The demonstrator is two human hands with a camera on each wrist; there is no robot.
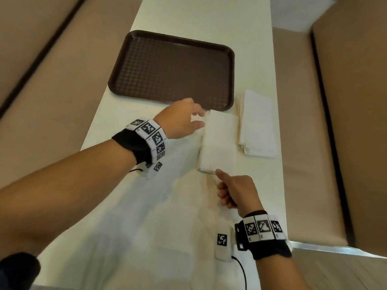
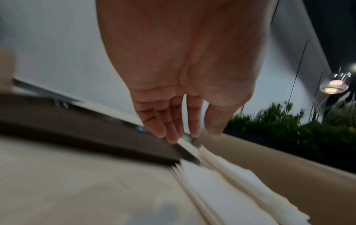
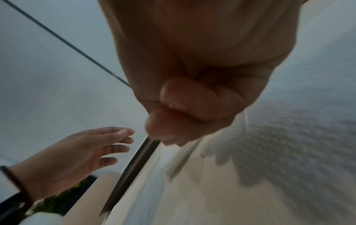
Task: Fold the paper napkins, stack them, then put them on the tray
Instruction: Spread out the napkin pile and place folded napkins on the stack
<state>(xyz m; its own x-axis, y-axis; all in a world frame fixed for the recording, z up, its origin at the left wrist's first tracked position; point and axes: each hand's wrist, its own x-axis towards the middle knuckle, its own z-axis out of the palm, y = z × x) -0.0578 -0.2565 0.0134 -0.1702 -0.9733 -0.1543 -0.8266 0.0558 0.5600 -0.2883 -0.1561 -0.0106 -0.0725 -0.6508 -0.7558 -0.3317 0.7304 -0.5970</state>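
Observation:
A folded white napkin [image 1: 218, 143] lies lengthwise on the table, just in front of the brown tray [image 1: 171, 68], which holds nothing. My right hand [image 1: 219, 178] pinches the napkin's near end, thumb on top and fingers curled; in the right wrist view this hand [image 3: 169, 121] shows as a closed fist. My left hand [image 1: 196, 120] reaches to the napkin's far left corner with its fingers straight [image 2: 185, 134] and grips nothing. A stack of folded napkins [image 1: 258, 126] sits to the right, beside the tray's front right corner.
White unfolded paper [image 1: 167, 216] covers the near part of the narrow table. Beige bench seats [image 1: 335, 122] run along both long sides. A black cable [image 1: 243, 273] trails from my right wrist. Green plants [image 2: 289, 124] stand beyond the table.

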